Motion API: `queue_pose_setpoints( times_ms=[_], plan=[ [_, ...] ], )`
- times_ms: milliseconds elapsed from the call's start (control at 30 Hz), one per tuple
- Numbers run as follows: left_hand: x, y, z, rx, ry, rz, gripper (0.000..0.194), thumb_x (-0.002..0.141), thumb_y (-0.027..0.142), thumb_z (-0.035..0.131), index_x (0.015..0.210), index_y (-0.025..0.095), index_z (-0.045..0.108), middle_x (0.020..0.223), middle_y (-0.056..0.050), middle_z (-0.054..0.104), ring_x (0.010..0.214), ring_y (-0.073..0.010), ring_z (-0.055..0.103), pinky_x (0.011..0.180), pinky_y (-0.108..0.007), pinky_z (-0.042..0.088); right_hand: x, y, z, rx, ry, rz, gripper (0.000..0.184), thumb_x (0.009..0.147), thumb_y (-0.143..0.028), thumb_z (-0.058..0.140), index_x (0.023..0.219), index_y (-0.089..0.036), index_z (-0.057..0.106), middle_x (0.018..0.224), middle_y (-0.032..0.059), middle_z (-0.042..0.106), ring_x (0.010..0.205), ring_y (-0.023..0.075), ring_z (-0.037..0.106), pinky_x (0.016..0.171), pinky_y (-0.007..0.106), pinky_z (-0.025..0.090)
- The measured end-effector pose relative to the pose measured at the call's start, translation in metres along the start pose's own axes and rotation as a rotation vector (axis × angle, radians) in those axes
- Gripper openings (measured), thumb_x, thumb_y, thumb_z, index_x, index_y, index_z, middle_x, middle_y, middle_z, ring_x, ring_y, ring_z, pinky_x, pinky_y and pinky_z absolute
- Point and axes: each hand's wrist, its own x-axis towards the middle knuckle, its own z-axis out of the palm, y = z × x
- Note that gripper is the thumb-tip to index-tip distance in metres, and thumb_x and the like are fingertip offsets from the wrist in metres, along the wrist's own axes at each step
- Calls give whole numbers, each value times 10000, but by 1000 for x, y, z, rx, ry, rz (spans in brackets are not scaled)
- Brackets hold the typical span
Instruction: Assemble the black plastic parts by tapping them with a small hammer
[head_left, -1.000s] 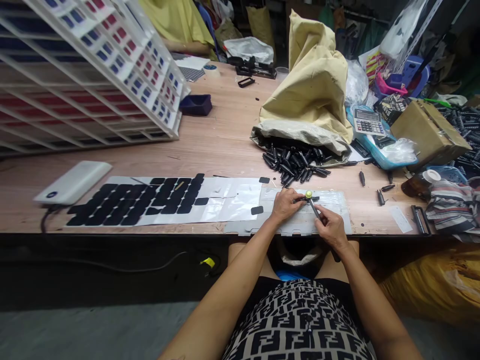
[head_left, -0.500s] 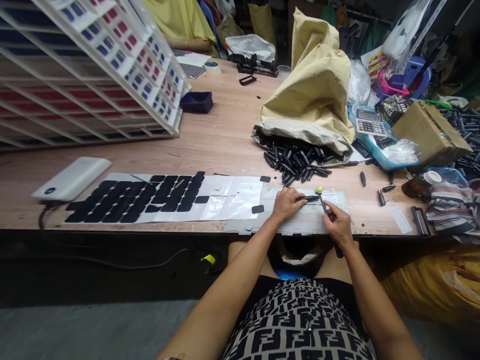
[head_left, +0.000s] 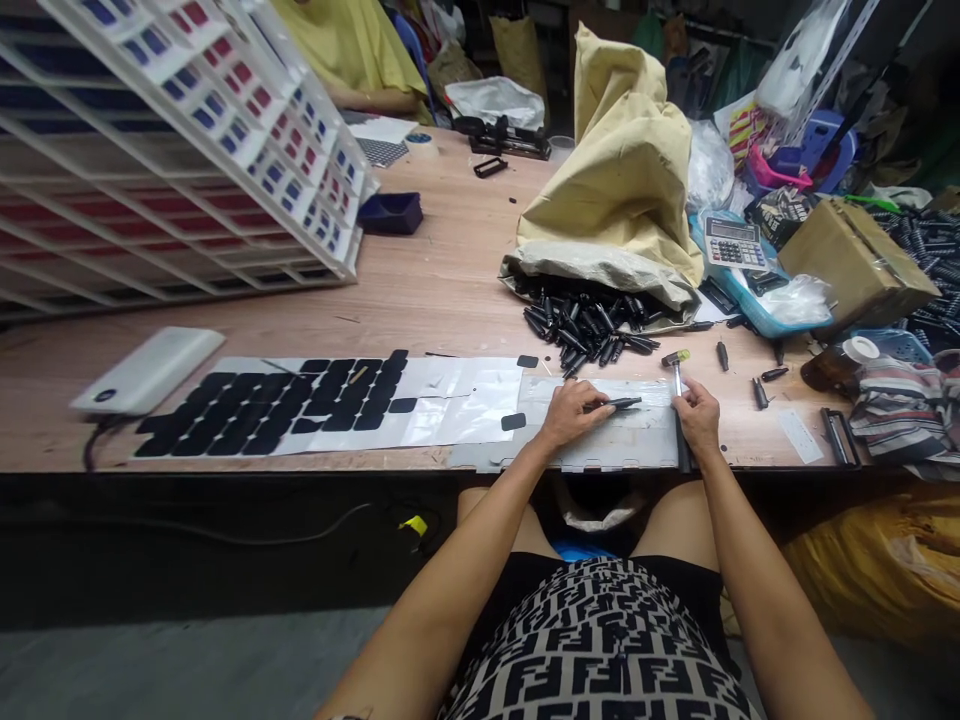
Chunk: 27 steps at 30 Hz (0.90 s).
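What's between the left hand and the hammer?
The black part held by the left hand, then bare pale mat, up to the hammer; head view.

The shirt [head_left: 600, 640] is beige with a black repeating letter pattern; the sack [head_left: 622, 170] is pale yellow; the folded cloth [head_left: 904, 400] is striped white, dark and reddish; the hammer head [head_left: 676, 356] is yellow-green.
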Motion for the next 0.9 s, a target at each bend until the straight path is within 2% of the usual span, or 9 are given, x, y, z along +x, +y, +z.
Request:
queue_pose_setpoints(
  times_ms=[200, 300, 400, 467, 533, 633, 700, 800, 900],
  plan=[
    [-63, 25, 8, 7, -95, 264, 201, 911, 437, 684, 1008, 286, 773, 1116, -42, 699, 1086, -237, 548, 998, -408, 367, -1, 1, 1, -37, 16, -20, 604, 701, -364, 608, 1230, -90, 709, 657, -48, 533, 595, 117, 472, 623, 252, 416],
    [-87, 36, 15, 87, -72, 285, 190, 907, 379, 696, 1061, 284, 753, 1172, -47, 688, 1117, -249, 537, 1013, -425, 364, -1, -1, 1, -68, 17, -37, 604, 708, -366, 593, 1233, -89, 708, 660, -45, 525, 593, 119, 469, 625, 255, 420],
    [-92, 41, 18, 111, -56, 271, 249, 865, 408, 743, 1083, 288, 739, 1177, -48, 682, 1126, -258, 535, 1010, -429, 379, -2, -4, 1, -89, 10, -28, 606, 715, -373, 589, 1239, -92, 708, 650, -48, 513, 584, 118, 455, 629, 258, 421],
    [-83, 41, 15, 95, -29, 242, 306, 846, 465, 753, 1086, 276, 733, 1138, -53, 687, 1113, -261, 545, 992, -424, 401, -3, -5, 0, -89, 10, -23, 604, 715, -374, 594, 1238, -95, 711, 653, -47, 517, 585, 118, 456, 629, 258, 420],
    [-66, 36, 10, 89, 38, 155, 292, 879, 468, 711, 1073, 250, 730, 1070, -59, 698, 1046, -253, 569, 936, -410, 428, -4, -6, 0, -80, 13, -16, 603, 713, -373, 600, 1237, -98, 712, 656, -45, 523, 587, 119, 461, 625, 257, 417],
    [-28, 21, -3, 136, 205, -62, 231, 934, 402, 635, 1043, 220, 725, 1007, -67, 706, 959, -251, 581, 874, -400, 447, -4, -7, 0, -73, 18, -9, 602, 709, -368, 601, 1235, -97, 714, 650, -47, 523, 582, 118, 459, 624, 258, 415],
    [-1, 9, -12, 201, 294, -202, 211, 923, 375, 639, 1028, 214, 725, 1009, -76, 700, 977, -270, 576, 882, -407, 450, -4, -7, 0, -77, 19, -7, 596, 707, -364, 600, 1229, -100, 717, 648, -49, 522, 582, 117, 457, 629, 258, 418],
    [27, -5, -17, 311, 310, -322, 197, 878, 366, 680, 1006, 224, 728, 1024, -88, 682, 1036, -310, 560, 896, -423, 449, -5, -6, 0, -72, 23, -7, 586, 709, -356, 599, 1225, -106, 719, 656, -48, 520, 589, 119, 462, 630, 255, 420],
    [36, -12, -14, 373, 280, -349, 213, 866, 337, 682, 1046, 228, 720, 1073, -98, 670, 1096, -328, 543, 912, -434, 443, -6, -5, 0, -65, 24, -20, 572, 714, -348, 596, 1220, -111, 720, 659, -50, 516, 591, 118, 463, 631, 253, 418]
  ],
)
